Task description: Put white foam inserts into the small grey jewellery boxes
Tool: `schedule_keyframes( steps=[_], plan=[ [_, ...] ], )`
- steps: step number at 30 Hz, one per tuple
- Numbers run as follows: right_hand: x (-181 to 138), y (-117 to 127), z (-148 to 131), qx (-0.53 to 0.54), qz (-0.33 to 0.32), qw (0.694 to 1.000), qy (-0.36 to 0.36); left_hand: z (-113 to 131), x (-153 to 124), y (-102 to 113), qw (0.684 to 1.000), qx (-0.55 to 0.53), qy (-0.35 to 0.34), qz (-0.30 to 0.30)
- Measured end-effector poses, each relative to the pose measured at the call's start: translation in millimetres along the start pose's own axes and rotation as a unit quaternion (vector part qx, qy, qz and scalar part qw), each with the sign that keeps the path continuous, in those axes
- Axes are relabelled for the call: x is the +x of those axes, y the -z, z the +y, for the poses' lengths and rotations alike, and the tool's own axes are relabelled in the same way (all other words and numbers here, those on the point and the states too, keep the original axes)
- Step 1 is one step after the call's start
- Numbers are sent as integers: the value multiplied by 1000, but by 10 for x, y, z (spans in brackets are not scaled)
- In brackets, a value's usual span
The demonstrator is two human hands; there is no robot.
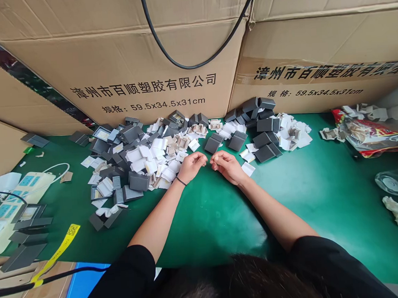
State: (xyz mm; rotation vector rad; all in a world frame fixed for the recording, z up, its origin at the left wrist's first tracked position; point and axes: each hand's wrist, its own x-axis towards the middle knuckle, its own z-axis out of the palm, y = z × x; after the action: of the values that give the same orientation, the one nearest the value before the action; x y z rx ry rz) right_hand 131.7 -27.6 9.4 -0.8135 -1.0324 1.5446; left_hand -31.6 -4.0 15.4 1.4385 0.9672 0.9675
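Observation:
My left hand point(190, 165) and my right hand point(225, 165) rest close together on the green table point(203, 212), fingers curled into pinches with the fingertips nearly meeting. Whatever they pinch is too small to make out. A thin black band circles my left wrist. Just beyond my hands lies a heap of small grey boxes and white inserts point(141, 157), with two grey boxes point(225, 141) nearest my fingers. A white insert point(248, 168) lies right beside my right hand.
Large cardboard cartons point(145, 57) wall off the back. More grey boxes and white pieces point(272, 130) pile at the right. A red-printed plastic bag point(371, 137), a clear glass item point(397, 181), a power strip point(21, 191) and a yellow tag point(61, 249) lie around.

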Motion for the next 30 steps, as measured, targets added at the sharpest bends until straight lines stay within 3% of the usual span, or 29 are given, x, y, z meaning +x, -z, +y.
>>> schedule_keyframes(
  steps=[9, 21, 30],
  plan=[
    [-22, -29, 17, -162, 70, 981, 82, 76, -68, -77, 999, -40, -8, 11],
    [-27, -28, 12, -217, 86, 967, 97, 32, -89, -153, 995, -86, 36, 47],
    [-37, 13, -45, -376, 73, 909, 161, 97, -118, -224, 992, -90, 82, 41]
  ],
)
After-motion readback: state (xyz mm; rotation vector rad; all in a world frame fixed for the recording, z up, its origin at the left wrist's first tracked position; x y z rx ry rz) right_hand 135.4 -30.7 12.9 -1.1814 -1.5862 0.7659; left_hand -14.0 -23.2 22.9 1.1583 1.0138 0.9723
